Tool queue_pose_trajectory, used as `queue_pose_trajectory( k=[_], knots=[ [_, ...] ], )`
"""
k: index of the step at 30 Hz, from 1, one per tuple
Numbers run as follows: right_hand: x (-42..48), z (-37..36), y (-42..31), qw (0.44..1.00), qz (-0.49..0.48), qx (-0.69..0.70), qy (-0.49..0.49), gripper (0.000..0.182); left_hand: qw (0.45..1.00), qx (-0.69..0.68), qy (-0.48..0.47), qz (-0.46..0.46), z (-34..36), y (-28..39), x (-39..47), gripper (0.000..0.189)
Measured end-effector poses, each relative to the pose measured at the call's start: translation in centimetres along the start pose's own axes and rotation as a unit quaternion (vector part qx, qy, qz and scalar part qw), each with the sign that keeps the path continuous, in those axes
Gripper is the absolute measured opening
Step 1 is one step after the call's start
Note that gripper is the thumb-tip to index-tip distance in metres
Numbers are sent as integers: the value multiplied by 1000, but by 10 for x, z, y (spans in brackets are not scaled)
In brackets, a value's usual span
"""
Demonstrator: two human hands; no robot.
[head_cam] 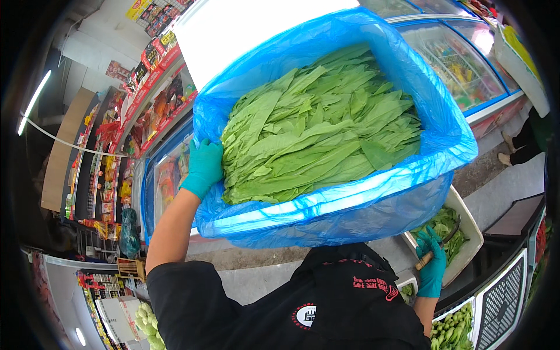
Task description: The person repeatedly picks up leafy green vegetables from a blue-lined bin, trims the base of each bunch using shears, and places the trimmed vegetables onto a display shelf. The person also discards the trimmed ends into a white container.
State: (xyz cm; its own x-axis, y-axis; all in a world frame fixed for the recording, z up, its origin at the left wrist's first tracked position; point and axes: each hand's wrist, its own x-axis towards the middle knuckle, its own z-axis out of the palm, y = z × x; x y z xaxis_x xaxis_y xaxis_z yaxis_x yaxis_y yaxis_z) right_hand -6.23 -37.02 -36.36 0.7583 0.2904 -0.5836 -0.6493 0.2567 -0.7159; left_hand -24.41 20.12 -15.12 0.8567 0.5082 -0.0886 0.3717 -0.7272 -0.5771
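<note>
Long green leafy vegetables (319,127) lie packed in a large tub lined with a blue plastic bag (332,205), its liner folded over the rim. My left hand (204,168), in a teal glove, grips the tub's left side, with fingers over the lined rim beside the leaves. Low on the right, my right hand (432,262), also gloved, holds a small curved knife by its wooden handle (424,260); its dark blade (453,232) points up and to the right. Behind that hand stands a white crate (472,258) with green leaves in it.
Glass-topped freezers (463,65) stand beyond the tub and at its left. Shelves of packaged goods (148,96) line the left. At lower right are a crate of small green vegetables (455,328) and a perforated crate (503,302). Another person's legs and shoes (509,151) show at right.
</note>
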Motion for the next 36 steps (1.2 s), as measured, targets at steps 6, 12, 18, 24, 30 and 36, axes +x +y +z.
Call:
queue_pose_trajectory(
  k=[6,12,18,24,30,36],
  knots=[
    [1,5,7,999,20,-2,-25,41,997,-52,47,37,-4,-14,-15,45],
    [3,23,7,998,19,-52,-38,41,988,-136,76,17,-23,-18,-30,44],
    [-1,37,9,998,3,-45,-32,41,871,-455,128,-137,-69,-6,-70,44],
    [-7,60,11,999,3,-22,-41,39,576,-803,70,-131,-16,-19,-71,69],
    [-17,59,12,1000,-5,-14,-27,40,601,-782,151,-68,-47,-9,-69,52],
    [-31,39,21,999,-6,-5,-35,40,674,-720,167,-3,-133,-17,-58,43]
  ],
)
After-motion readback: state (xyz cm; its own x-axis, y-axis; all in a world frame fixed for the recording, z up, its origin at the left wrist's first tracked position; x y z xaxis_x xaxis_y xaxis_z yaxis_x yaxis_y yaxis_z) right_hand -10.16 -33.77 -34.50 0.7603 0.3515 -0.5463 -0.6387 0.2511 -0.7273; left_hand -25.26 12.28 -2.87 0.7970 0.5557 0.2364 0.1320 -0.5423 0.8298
